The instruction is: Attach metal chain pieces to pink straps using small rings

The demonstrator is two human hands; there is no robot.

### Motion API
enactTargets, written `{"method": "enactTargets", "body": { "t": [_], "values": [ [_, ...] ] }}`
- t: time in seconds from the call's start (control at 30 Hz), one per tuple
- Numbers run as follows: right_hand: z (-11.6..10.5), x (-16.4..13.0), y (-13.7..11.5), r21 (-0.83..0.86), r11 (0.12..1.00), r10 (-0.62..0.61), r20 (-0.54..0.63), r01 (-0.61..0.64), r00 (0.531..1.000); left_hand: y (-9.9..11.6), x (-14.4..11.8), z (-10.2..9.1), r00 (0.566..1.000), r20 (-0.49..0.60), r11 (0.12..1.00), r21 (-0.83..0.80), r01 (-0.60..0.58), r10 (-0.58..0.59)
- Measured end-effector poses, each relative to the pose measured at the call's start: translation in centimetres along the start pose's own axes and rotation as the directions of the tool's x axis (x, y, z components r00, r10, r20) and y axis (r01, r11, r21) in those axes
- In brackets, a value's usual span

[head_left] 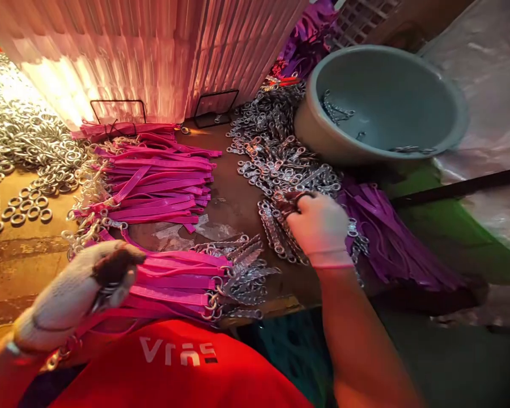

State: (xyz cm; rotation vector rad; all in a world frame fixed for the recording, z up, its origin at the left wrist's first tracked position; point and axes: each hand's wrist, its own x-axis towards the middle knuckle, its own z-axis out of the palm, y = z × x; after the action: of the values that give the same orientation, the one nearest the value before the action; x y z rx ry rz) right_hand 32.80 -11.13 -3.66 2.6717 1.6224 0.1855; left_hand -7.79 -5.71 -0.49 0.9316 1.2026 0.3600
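Observation:
My left hand [83, 292], in a white glove with dark, worn fingertips, is curled closed at the lower left. Shiny metal rings [106, 292] show partly between its fingers. Around it lie pink straps [178, 277] whose right ends carry rings and flat metal links [246, 277]. My right hand [321, 229], also gloved, reaches into a heap of twisted metal links [289, 164]. Its fingers are bent together over links at the heap's near edge; the fingertips are partly hidden. Purple straps [391, 238] lie just right of this hand.
Loose metal rings [29, 130] are heaped at the left. More pink straps [165, 181] are bunched before a ribbed translucent panel [153, 62]. A grey-green basin [386, 102] holding a few links stands at the back right. The brown tabletop [229, 198] shows between the piles.

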Motion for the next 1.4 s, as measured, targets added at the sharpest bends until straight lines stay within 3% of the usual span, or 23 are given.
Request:
{"method": "enactTargets", "body": {
  "t": [0.1, 0.17, 0.23, 0.3, 0.43, 0.53, 0.63, 0.7, 0.77, 0.83, 0.93, 1.0, 1.17, 1.23, 1.27, 1.4],
  "values": [
    [1.7, 3.1, 1.5, -0.124, 0.983, 0.133, -0.033, -0.136, 0.991, -0.6, 2.4, 3.4, 0.958, 0.231, 0.902, -0.355, 0.246, -0.17],
    [2.8, 3.9, 2.1, -0.089, 0.985, 0.148, -0.001, -0.147, 0.989, -0.7, 3.8, 4.7, 0.893, 0.409, 0.826, -0.427, 0.367, -0.186],
    [3.5, 4.0, 2.7, -0.034, 0.993, 0.112, 0.034, -0.11, 0.993, -0.7, 4.3, 5.5, 0.853, 0.5, 0.791, -0.456, 0.407, -0.151],
    [3.9, 3.7, 3.3, 0.041, 0.997, 0.07, 0.006, -0.07, 0.998, -0.6, 4.2, 5.9, 0.854, 0.507, 0.798, -0.463, 0.386, -0.119],
    [2.6, 2.6, 3.0, 0.306, 0.951, 0.104, -0.191, -0.042, 0.976, -0.9, 3.0, 6.0, 0.907, 0.415, 0.885, -0.394, 0.25, -0.071],
    [0.2, 0.5, 0.3, 0.411, 0.912, 0.098, -0.234, 0.007, 0.967, -1.5, 2.3, 5.8, 0.934, 0.357, 0.948, -0.3, 0.11, 0.004],
    [-2.0, -3.0, -4.1, 0.579, 0.797, -0.072, -0.194, 0.173, 0.978, -1.9, 2.0, 5.8, 0.938, 0.339, 0.977, -0.212, 0.002, 0.071],
    [-2.8, -5.5, -7.1, 0.637, 0.687, -0.301, -0.191, 0.351, 0.934, -2.1, 1.8, 6.1, 0.934, 0.346, 0.979, -0.204, -0.015, 0.086],
    [-3.3, -7.5, -9.7, 0.636, 0.592, -0.506, -0.184, 0.495, 0.842, -2.3, 1.7, 6.3, 0.926, 0.368, 0.977, -0.215, 0.002, 0.079],
    [-3.7, -8.9, -11.6, 0.61, 0.545, -0.632, -0.153, 0.575, 0.76, -2.5, 1.6, 6.6, 0.92, 0.385, 0.977, -0.213, 0.015, 0.069],
    [-4.2, -10.0, -13.1, 0.595, 0.538, -0.69, -0.096, 0.597, 0.717, -3.0, 1.8, 6.8, 0.92, 0.39, 0.969, -0.237, 0.066, 0.033],
    [-4.3, -10.3, -13.4, 0.601, 0.509, -0.701, -0.126, 0.616, 0.702, -3.5, 2.0, 6.8, 0.907, 0.421, 0.948, -0.275, 0.159, -0.03],
    [-4.0, -10.9, -13.3, 0.6, 0.416, -0.751, -0.198, 0.684, 0.63, -4.7, 2.5, 6.7, 0.82, 0.564, 0.879, -0.337, 0.339, -0.1],
    [-4.0, -11.1, -13.1, 0.646, 0.39, -0.72, -0.232, 0.657, 0.655, -4.8, 2.5, 6.7, 0.798, 0.591, 0.876, -0.316, 0.364, -0.118],
    [-4.1, -11.2, -13.0, 0.686, 0.38, -0.686, -0.24, 0.62, 0.687, -4.7, 2.4, 6.6, 0.808, 0.579, 0.879, -0.322, 0.352, -0.112],
    [-4.7, -11.1, -12.7, 0.846, 0.365, -0.58, -0.121, 0.39, 0.805, -4.1, 1.6, 6.5, 0.891, 0.453, 0.896, -0.407, 0.177, 0.03]
  ]
}}
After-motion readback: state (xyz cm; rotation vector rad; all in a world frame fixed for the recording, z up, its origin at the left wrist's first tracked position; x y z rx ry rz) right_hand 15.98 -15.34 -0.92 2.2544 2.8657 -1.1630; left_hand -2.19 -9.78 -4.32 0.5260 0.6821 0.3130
